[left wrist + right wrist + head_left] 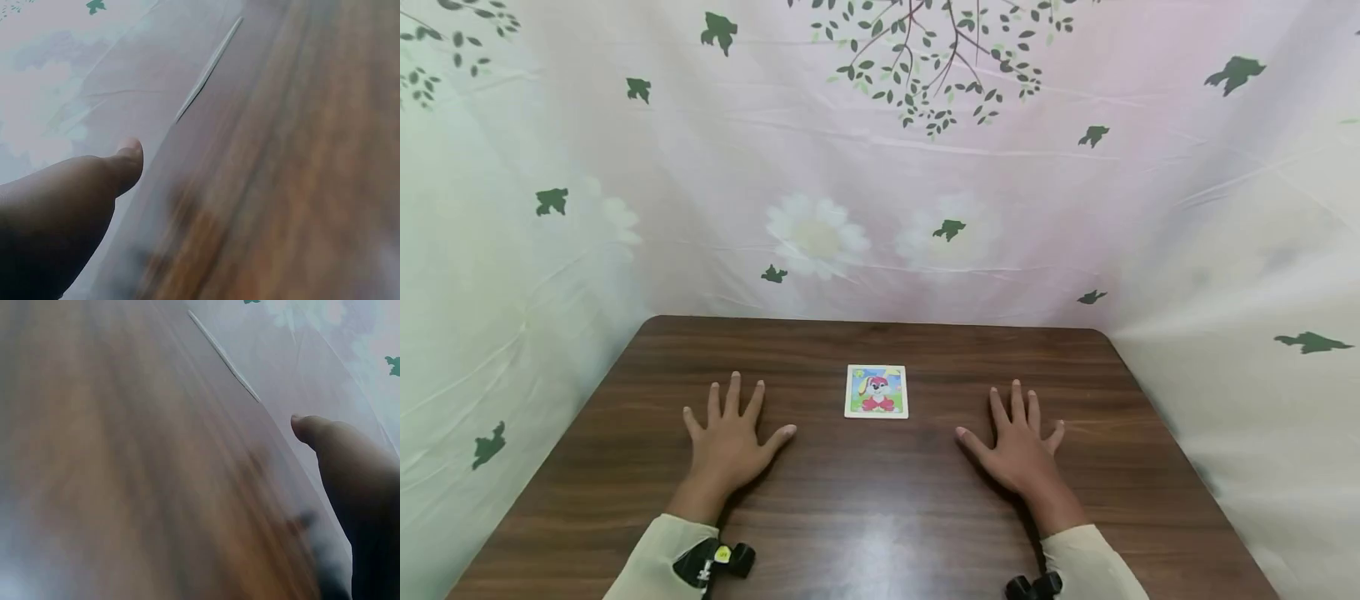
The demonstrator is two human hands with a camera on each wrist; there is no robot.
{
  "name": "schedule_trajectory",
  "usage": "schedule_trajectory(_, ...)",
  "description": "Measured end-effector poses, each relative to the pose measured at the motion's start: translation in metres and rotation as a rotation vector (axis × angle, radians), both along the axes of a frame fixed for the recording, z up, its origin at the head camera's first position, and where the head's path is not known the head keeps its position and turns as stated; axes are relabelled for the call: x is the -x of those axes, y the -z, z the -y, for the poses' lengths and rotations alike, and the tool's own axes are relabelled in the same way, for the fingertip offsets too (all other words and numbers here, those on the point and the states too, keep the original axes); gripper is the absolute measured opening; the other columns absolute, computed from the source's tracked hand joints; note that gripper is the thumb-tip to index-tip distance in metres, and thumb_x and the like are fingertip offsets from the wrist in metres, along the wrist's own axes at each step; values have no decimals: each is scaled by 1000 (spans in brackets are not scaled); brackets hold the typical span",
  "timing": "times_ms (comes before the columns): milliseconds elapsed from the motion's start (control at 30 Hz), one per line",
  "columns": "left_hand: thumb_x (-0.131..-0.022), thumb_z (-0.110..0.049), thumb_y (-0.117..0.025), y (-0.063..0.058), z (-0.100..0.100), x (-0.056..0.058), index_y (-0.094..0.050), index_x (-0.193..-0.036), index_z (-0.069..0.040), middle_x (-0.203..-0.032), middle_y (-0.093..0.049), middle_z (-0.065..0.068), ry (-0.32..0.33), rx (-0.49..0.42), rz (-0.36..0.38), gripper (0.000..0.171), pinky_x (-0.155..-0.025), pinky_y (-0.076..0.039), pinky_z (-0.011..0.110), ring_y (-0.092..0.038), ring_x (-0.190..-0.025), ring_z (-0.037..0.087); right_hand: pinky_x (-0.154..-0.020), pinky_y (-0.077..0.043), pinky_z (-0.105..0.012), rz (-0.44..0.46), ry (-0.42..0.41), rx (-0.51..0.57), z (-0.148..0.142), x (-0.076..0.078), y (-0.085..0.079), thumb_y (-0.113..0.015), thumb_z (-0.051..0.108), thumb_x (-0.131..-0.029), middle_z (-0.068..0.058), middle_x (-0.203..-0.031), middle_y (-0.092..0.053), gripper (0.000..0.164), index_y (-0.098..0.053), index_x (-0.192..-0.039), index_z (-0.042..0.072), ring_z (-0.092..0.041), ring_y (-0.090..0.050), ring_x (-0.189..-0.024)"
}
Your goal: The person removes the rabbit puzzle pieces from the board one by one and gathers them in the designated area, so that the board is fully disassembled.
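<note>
Pale printed fabric walls (1037,183), glossy brown wood-grain table (865,492), cartoon picture square (876,393), both hands (724,450) (1018,454) well apart, fingers spread

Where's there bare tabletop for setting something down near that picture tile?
A broad bare patch of table lies nearside of the picture tile, between the left hand and right hand. Narrower bare gaps separate tile from hands; it's crowded only at the spread hands themselves.

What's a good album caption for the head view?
Left hand and right hand, both spread, flank a square cartoon-rabbit picture on a brown wood-grain table.
</note>
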State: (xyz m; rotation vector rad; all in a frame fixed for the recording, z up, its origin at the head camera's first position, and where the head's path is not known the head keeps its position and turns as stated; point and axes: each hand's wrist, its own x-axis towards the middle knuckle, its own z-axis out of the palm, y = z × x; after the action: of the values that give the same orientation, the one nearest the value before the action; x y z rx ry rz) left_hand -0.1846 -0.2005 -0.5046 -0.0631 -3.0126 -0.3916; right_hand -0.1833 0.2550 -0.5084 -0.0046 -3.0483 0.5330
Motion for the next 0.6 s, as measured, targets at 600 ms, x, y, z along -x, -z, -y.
schedule_trajectory(600,-98,-84,-51,4,-48,44,-28,-175,-17,-184,-7,24,46,-100,54,105,-122,3,90,-8,-168,58,-122,-5,-85,-80,-92,152,54,46,0,-59,72,-102,-19,-185,-10,96,-36,-172,12,-44,-1,-172)
